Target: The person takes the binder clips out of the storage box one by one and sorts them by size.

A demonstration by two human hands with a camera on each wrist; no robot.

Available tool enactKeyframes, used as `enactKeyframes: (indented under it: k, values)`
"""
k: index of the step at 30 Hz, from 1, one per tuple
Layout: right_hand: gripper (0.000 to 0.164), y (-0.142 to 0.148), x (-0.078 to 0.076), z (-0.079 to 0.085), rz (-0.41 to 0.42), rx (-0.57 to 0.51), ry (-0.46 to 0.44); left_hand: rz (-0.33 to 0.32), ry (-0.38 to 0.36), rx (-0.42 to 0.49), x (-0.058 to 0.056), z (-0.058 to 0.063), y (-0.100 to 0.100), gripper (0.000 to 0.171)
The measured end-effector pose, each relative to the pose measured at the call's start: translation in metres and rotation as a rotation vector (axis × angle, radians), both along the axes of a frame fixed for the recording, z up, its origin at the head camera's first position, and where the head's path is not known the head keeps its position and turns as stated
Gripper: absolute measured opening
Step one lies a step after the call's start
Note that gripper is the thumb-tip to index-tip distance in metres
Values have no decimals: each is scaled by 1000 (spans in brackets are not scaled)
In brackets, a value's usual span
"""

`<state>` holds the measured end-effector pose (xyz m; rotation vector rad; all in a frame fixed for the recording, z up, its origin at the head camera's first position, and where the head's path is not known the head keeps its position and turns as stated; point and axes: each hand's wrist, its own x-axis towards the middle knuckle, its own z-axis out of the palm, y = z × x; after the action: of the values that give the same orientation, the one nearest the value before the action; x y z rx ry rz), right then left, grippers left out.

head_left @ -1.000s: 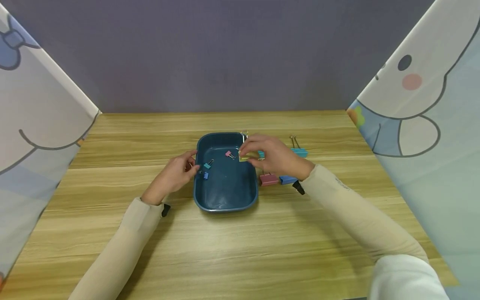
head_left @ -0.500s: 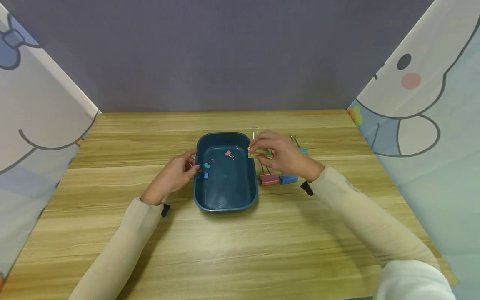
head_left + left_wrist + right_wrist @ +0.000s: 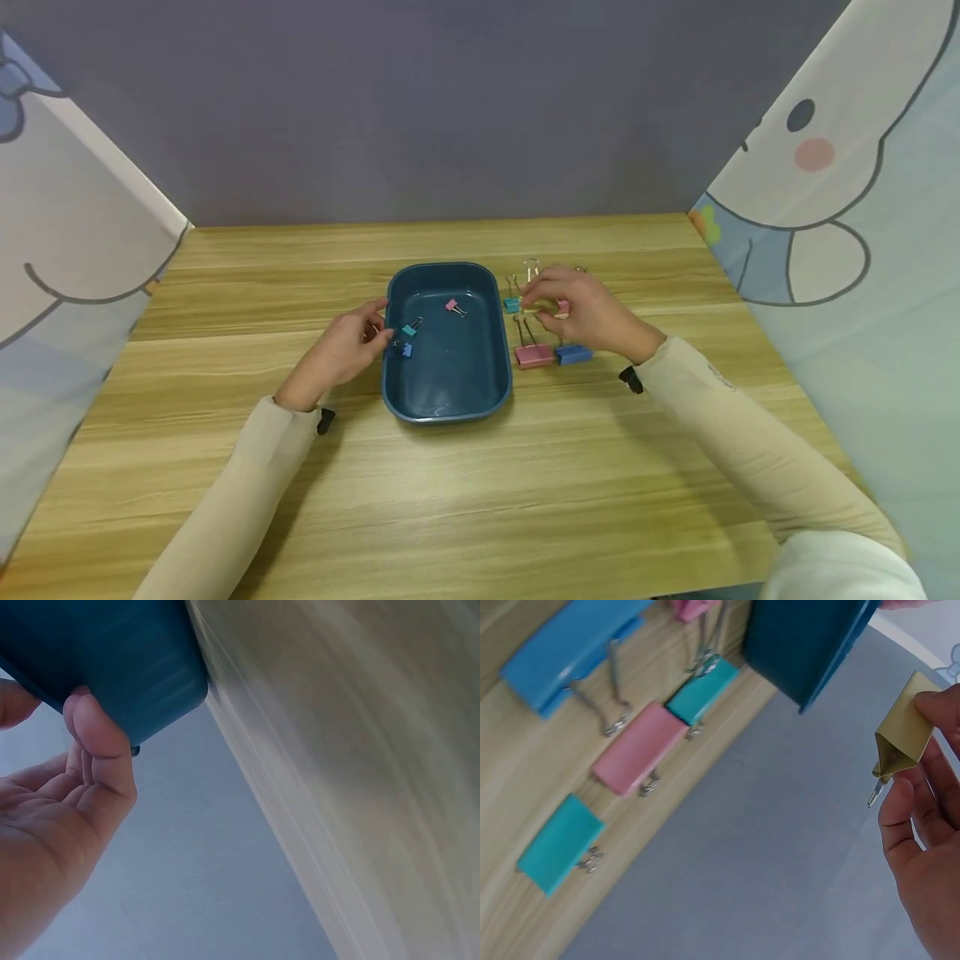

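My left hand [image 3: 337,352] grips the left rim of a dark blue plastic tray [image 3: 450,387], thumb on one side of the wall and fingers on the other. Inside the tray lie small binder clips: a pink one [image 3: 452,306], a teal one [image 3: 409,331] and a blue one [image 3: 407,350]. Between thumb and fingers, my right hand [image 3: 581,312] pinches a yellow binder clip [image 3: 904,726], raised over the table to the right of the tray. The right wrist view shows its folded body and a wire handle; the head view mostly hides it behind the fingers.
Larger binder clips lie on the wooden table [image 3: 585,467] right of the tray: a pink one [image 3: 533,357], a blue one [image 3: 573,355], a teal one [image 3: 512,306], another pink one [image 3: 640,748] and another teal one [image 3: 560,844]. A grey wall [image 3: 442,117] stands behind.
My right hand has moved right with the yellow binder clip, from over the tray's right edge to above the clips on the table. My left hand stays at the tray's rim.
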<state>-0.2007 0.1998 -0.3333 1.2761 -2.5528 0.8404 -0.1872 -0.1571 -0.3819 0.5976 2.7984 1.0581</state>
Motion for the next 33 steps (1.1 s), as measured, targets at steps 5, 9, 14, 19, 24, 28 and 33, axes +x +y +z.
enactKeyframes:
  k: [5,9,14,19,24,28,33]
  values:
    - [23,13,2,-6,-41,29,-38,4,-4,4,2,0,0,51]
    - [25,26,4,-12,-65,42,-50,3,1,3,2,0,0,51]
    - [25,44,8,-18,-98,55,-75,4,-4,3,2,1,0,51]
    - [25,59,12,-24,-115,65,-65,2,-3,6,2,0,-1,50]
    - [26,73,15,-34,-134,86,-83,3,-1,4,3,1,-1,50]
    - [27,80,18,-40,-143,104,-121,4,3,6,2,1,-1,50]
    - [29,89,23,-48,-165,119,-177,4,10,10,2,1,-1,50]
